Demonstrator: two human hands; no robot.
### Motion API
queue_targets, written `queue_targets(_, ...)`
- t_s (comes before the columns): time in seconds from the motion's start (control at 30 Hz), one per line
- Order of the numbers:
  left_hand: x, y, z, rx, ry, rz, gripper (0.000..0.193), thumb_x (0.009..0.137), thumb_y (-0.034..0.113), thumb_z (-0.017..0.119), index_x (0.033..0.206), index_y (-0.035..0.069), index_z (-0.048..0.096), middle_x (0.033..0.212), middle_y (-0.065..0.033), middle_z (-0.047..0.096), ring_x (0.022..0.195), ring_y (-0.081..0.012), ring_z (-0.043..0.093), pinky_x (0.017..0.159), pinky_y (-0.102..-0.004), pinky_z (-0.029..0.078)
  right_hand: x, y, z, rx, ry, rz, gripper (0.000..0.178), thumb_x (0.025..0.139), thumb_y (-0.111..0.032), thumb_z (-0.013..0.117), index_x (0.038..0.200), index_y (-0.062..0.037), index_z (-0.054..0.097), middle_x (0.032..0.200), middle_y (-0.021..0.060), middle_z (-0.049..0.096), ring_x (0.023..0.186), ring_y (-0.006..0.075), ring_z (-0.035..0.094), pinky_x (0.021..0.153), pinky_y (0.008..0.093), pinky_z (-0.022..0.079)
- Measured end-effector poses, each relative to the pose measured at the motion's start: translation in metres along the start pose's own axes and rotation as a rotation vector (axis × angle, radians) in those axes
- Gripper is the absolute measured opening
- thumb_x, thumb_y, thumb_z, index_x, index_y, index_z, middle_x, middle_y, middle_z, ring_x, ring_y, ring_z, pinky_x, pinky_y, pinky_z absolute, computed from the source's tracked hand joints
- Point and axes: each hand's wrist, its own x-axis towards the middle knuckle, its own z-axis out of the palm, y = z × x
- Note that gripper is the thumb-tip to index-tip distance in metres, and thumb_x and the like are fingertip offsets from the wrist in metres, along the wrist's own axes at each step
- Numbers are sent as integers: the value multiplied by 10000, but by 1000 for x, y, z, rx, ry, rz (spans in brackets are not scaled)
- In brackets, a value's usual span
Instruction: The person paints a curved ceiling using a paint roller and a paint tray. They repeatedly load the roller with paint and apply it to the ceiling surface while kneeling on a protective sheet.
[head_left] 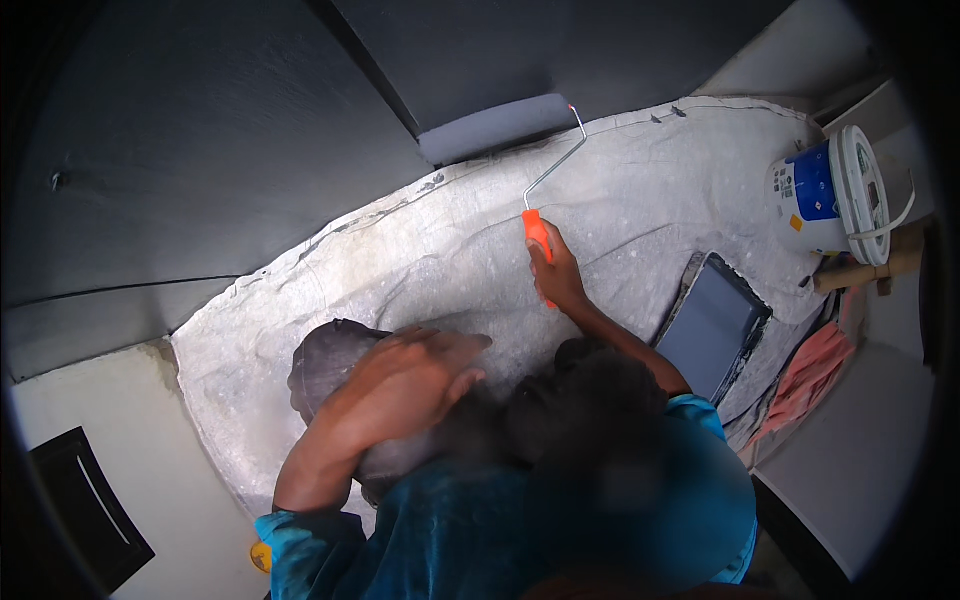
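My right hand (562, 272) is closed around the orange handle of a paint roller (497, 129). Its bent wire frame leads away to a long grey sleeve, which lies along the bottom of the dark grey panel (470, 50), where the panel meets the cloth. My left hand (420, 375) rests over my bent knee, fingers stretched out and holding nothing. To the right of my right forearm, a paint tray (708, 325) with grey paint in it sits on a pale, stained drop cloth (430, 245).
A white and blue bucket (812, 195) with a handle lies tilted at the far right, near a wooden piece (850, 275). A salmon cloth (808, 375) is crumpled beyond the tray. Another dark panel (200, 150) rises at left. A black rectangular object (95, 500) is at lower left.
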Motion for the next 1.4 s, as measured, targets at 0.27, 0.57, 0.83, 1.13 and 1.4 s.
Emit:
queue_targets(0.27, 11, 4, -4, 1, -31, -67, 331, 1050, 316, 615, 1320, 134, 678, 1231, -157, 728, 1112, -409, 683, 938, -488, 555, 41, 42, -23, 185, -144, 125, 468, 1086, -345, 545, 1479, -99, 483, 699, 22, 523, 448, 115, 488, 411, 303, 422)
queue_targets(0.57, 27, -2, -4, 57, -108, -86, 358, 1057, 342, 606, 1350, 141, 656, 1275, -153, 717, 1131, -396, 685, 941, -470, 552, 3, -24, -51, 270, -145, 60, 451, 1086, -381, 502, 1408, -66, 524, 696, 5, 506, 458, 95, 463, 432, 294, 411)
queue_targets(0.83, 47, -6, -7, -14, -190, -127, 392, 1073, 343, 568, 1385, 114, 634, 1327, -195, 688, 1185, -415, 660, 1015, -472, 521, -39, -108, -84, 284, -112, -143, 493, 1100, -346, 493, 1508, -71, 463, 673, 0, 497, 448, 88, 451, 427, 287, 408)
queue_targets(1.13, 70, -17, -10, -24, -270, -124, 449, 1083, 379, 558, 1408, 71, 593, 1286, -234, 695, 1224, -436, 638, 1040, -491, 497, -42, -227, -116, 114, 22, -616, 535, 1126, -394, 447, 1535, -52, 413, 683, 9, 509, 528, 86, 506, 518, 276, 452)
queue_targets(1.4, 80, -44, 4, -25, -195, -16, 454, 1083, 375, 550, 1398, 51, 591, 1247, -269, 693, 1179, -460, 646, 1003, -516, 502, -50, -365, -133, 106, 81, -871, 551, 1126, -474, 442, 1501, -69, 437, 681, 10, 531, 506, 95, 539, 480, 287, 463)
